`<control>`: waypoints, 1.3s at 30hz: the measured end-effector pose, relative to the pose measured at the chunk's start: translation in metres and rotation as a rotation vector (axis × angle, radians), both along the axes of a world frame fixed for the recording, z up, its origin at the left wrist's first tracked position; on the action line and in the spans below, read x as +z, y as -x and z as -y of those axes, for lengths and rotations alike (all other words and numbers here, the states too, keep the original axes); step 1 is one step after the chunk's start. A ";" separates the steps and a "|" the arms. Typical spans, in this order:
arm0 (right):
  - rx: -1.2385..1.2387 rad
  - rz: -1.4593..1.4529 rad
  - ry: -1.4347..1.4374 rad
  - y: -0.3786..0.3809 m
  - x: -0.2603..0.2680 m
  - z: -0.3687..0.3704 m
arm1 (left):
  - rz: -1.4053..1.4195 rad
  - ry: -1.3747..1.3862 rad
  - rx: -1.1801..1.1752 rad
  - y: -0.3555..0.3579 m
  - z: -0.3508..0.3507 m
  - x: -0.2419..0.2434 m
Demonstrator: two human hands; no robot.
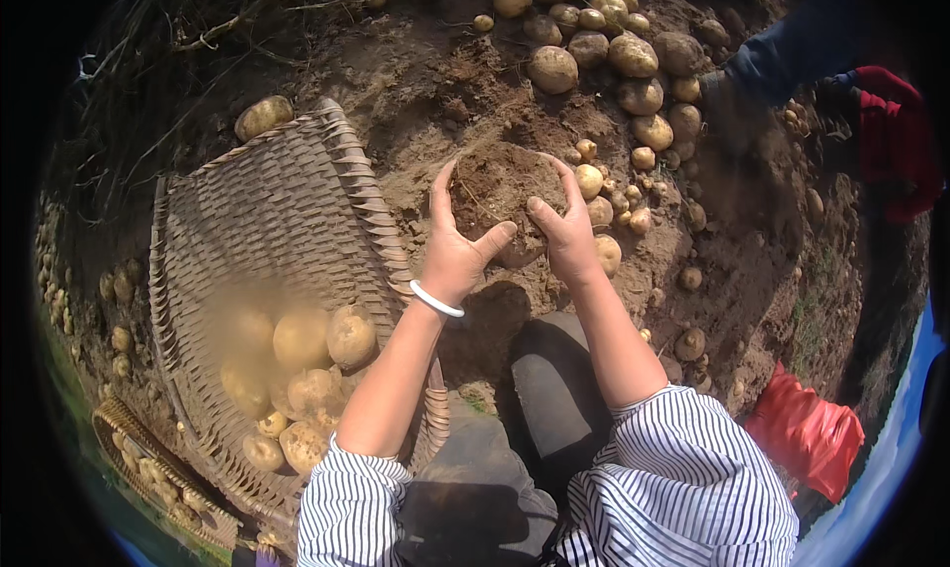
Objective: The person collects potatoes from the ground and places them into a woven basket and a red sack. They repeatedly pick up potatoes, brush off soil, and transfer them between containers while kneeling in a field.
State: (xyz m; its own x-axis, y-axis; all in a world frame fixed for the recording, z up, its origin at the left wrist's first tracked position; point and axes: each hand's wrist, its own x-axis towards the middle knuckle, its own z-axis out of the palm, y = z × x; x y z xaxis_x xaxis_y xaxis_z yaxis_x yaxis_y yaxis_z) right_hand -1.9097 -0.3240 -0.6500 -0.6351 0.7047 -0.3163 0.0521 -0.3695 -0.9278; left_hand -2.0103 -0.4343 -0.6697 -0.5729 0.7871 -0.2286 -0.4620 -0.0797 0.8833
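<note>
A large brown clod of soil (496,185) with thin root strands in it is held between my two hands, above the dug ground. My left hand (462,254), with a white bangle on its wrist, cups the clod's left side. On the opposite side, my right hand (568,233) grips it with the thumb pressed on the front. Whether a potato sits inside the soil is hidden. Left of my hands lies a woven wicker basket (252,188) with several potatoes (300,337) at its near end. Small potatoes (638,220) lie on the soil just right of my right hand.
A heap of potatoes (631,55) spreads across the ground at the upper right, near another person's leg (772,59). One potato (264,118) rests behind the basket's far rim. A red plastic bag (805,430) is at right. A second potato basket (159,478) stands lower left.
</note>
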 end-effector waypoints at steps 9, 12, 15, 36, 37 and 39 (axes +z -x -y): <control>0.094 -0.281 0.475 -0.020 -0.010 -0.033 | 0.117 -0.078 0.020 0.008 -0.005 -0.003; 0.103 0.200 0.291 -0.039 0.008 -0.067 | -0.255 0.140 0.060 -0.006 -0.018 0.011; 0.059 0.567 -0.056 -0.037 0.033 -0.129 | -0.390 0.218 -0.162 -0.045 -0.040 0.037; 0.327 -0.472 0.698 0.099 -0.028 -0.125 | -0.233 0.208 -0.057 0.018 -0.011 0.022; 0.303 -0.492 0.774 0.109 -0.017 -0.105 | -0.203 0.217 -0.043 0.012 -0.015 0.019; 0.505 -0.401 0.660 0.127 0.005 -0.054 | -0.190 0.265 -0.150 0.003 -0.021 0.011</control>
